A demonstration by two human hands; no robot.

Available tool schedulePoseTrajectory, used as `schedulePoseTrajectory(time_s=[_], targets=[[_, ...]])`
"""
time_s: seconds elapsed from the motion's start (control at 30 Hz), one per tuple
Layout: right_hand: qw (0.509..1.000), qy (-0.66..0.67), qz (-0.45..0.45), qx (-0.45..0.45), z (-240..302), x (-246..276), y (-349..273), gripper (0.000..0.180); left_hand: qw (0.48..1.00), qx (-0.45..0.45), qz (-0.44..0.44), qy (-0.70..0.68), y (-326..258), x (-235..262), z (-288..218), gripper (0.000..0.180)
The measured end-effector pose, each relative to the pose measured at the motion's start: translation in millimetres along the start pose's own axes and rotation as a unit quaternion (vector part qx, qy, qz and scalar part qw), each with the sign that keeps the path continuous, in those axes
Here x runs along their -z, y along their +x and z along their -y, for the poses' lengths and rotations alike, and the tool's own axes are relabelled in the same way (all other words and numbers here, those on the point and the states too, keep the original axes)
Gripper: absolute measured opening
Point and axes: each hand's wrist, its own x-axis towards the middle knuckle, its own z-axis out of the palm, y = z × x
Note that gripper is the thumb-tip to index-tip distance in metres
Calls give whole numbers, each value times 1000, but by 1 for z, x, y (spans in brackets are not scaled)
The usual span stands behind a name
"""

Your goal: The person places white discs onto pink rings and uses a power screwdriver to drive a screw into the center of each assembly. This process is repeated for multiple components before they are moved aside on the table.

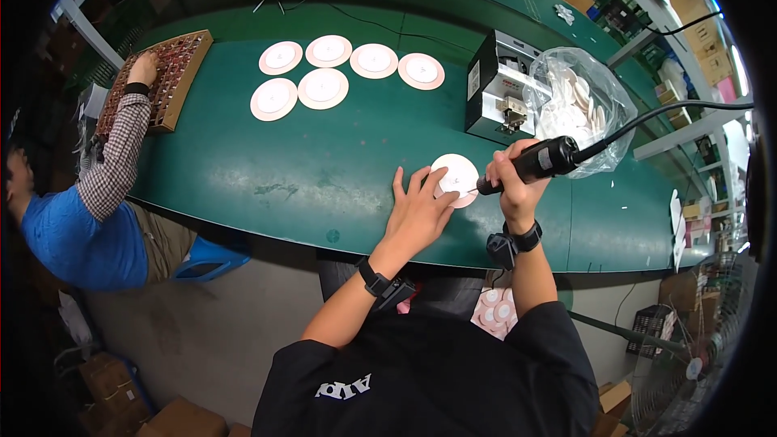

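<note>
A white round disc (pixel 456 176) with a pinkish rim lies flat on the green table (pixel 324 170). My left hand (pixel 417 210) rests flat on the table with its fingers spread, the fingertips pressing the disc's left edge. My right hand (pixel 512 180) grips a black corded hand tool (pixel 541 160), held almost level, with its thin tip touching the disc's lower right part. The tool's black cable runs off to the right.
Several similar discs (pixel 324 87) lie in two rows farther back. A black and white box machine (pixel 500 87) and a clear bag of discs (pixel 575 105) stand behind my hands. At the left, another person's hand (pixel 144 69) reaches into a wooden tray (pixel 166 81).
</note>
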Motion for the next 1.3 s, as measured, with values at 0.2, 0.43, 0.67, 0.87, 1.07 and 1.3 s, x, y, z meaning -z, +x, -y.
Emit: schedulePoseTrajectory(time_s=[0.2,0.43,0.67,0.87,1.07,1.3], targets=[[1000,-24,-2,-19,2,3,3,20,1000,2,-15,9,2,-3,2,28],[996,48,-75,4,16,24,28,18,1000,-2,-10,-1,2,-1,5,26],[979,-47,-109,165,39,39,121,22,999,-12,-10,-33,1,0,6,23],[995,26,-77,65,22,43,105,21,999,-4,2,-51,-2,3,7,26],[997,21,-57,49,34,15,28,23,998,-9,0,-55,1,5,6,29],[999,10,-29,25,4,15,6,27,999,-3,-1,-54,3,5,6,26]])
